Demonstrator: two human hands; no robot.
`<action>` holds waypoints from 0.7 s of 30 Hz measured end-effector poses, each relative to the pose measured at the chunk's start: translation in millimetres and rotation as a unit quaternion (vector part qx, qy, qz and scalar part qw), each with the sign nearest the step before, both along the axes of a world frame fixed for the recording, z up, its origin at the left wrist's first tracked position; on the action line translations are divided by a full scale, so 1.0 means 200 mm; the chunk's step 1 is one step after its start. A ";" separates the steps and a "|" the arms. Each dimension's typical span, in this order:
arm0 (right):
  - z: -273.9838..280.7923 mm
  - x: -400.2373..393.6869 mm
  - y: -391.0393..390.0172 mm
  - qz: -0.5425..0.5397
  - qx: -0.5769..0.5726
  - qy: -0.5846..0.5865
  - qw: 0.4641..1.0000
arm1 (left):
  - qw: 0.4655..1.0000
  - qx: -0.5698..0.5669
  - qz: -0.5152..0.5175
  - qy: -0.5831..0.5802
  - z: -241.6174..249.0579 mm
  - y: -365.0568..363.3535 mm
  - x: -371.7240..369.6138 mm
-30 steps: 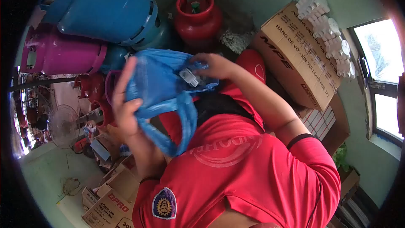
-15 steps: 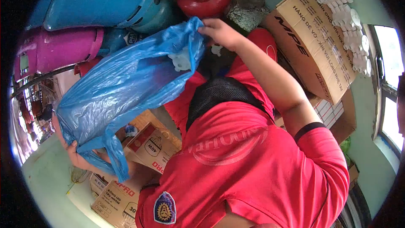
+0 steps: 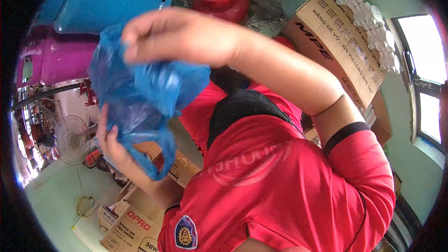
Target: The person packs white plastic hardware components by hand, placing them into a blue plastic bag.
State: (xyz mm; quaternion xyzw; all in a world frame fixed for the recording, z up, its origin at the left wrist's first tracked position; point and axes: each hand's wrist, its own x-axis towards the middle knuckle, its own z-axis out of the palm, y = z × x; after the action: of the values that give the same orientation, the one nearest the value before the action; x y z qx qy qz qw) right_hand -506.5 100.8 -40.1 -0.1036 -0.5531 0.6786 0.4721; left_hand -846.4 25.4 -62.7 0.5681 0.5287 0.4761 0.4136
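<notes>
A blue plastic bag [image 3: 154, 88] hangs bunched up between my hands, left of my lap. My right hand [image 3: 177, 37] reaches across in front of it, smeared by motion, its fingers closed on the bag's upper edge. Below and to the left, my left hand [image 3: 112, 142] grips the bag's side, its fingers partly hidden by the film. A looped handle of the bag dangles beside my left forearm. What lies inside the bag cannot be made out.
Blue and purple gas cylinders [image 3: 70, 56] lie at the upper left; a red gas cylinder [image 3: 221, 4] stands ahead. White plastic fittings [image 3: 368, 18] top a large carton [image 3: 331, 42] on the right. Bulb cartons [image 3: 126, 228] and a fan [image 3: 72, 140] are at left.
The bag, stretched out before with a white plastic piece showing at its mouth, is now bunched up. My right hand has swung left with its edge; my left hand has come inward and up.
</notes>
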 end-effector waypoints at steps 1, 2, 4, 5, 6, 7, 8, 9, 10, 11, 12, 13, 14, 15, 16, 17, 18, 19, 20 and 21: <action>-0.02 -0.09 -0.04 0.000 0.102 -0.007 0.995 | 1.000 -0.002 -0.022 -0.003 -0.06 -0.01 0.06; -0.02 -0.16 -0.11 -0.003 0.170 -0.026 0.985 | 0.999 0.001 -0.037 0.007 -0.13 -0.01 0.13; -0.03 -0.27 -0.24 -0.001 0.245 -0.088 0.966 | 0.996 0.038 -0.057 0.052 -0.29 -0.03 0.25; -0.05 -0.28 -0.27 0.001 0.249 -0.129 0.960 | 0.988 0.093 -0.059 0.108 -0.38 -0.04 0.29; -0.10 -0.27 -0.23 -0.010 0.300 -0.140 0.944 | 0.973 0.152 -0.057 0.166 -0.45 -0.05 0.32; -0.17 -0.24 -0.18 0.022 0.234 -0.108 0.966 | 0.957 0.200 -0.053 0.202 -0.50 -0.05 0.34; -0.26 -0.19 -0.13 0.052 0.165 -0.075 0.982 | 0.974 0.145 -0.075 0.160 -0.53 -0.05 0.35; -0.36 -0.12 -0.07 0.080 0.092 -0.041 0.992 | 0.984 0.095 -0.097 0.119 -0.51 -0.05 0.36; -0.45 -0.02 -0.02 0.101 -0.077 -0.006 0.992 | 0.993 -0.001 -0.117 0.032 -0.49 -0.04 0.36; -0.57 0.09 0.03 0.119 -0.247 0.034 0.961 | 0.994 -0.010 -0.082 0.077 -0.50 -0.04 0.32; -0.83 0.20 0.14 0.017 -0.253 0.038 0.966 | 0.991 -0.017 -0.048 0.122 -0.51 -0.03 0.25; -1.17 0.30 0.24 -0.084 -0.423 0.087 0.898 | 0.986 -0.017 -0.013 0.166 -0.53 0.00 0.22; -1.61 0.43 0.33 -0.106 -0.508 0.275 0.810 | 0.992 -0.045 0.008 0.114 -0.54 0.02 0.21; -1.91 0.48 0.37 -0.337 -0.572 0.304 0.684 | 0.995 -0.071 0.030 0.062 -0.55 0.03 0.21; -2.11 0.51 0.35 -0.510 -0.635 0.269 0.514 | 0.994 -0.096 0.053 0.012 -0.57 0.05 0.20; -2.29 0.52 0.32 -0.577 -0.678 0.206 0.407 | 0.989 -0.127 0.053 0.048 -0.65 0.04 0.16; -2.44 0.50 0.30 -0.586 -0.705 0.160 0.365 | 0.988 -0.129 0.031 0.075 -0.71 0.02 0.15; -2.56 0.45 0.26 -0.577 -0.731 0.124 0.343 | 0.986 -0.130 0.008 0.102 -0.78 0.00 0.14; -2.67 0.39 0.25 -0.558 -0.749 0.102 0.342 | 0.981 -0.150 -0.002 0.122 -0.84 -0.05 0.16; -2.75 0.33 0.26 -0.541 -0.764 0.082 0.342 | 0.975 -0.179 -0.004 0.131 -0.89 -0.09 0.19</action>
State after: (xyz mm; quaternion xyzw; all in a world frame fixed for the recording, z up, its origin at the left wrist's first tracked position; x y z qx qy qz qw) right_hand -440.0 152.7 -589.9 -0.6398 0.4239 0.4075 0.4949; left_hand -807.4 8.4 -239.7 0.5443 0.6529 0.2932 0.4376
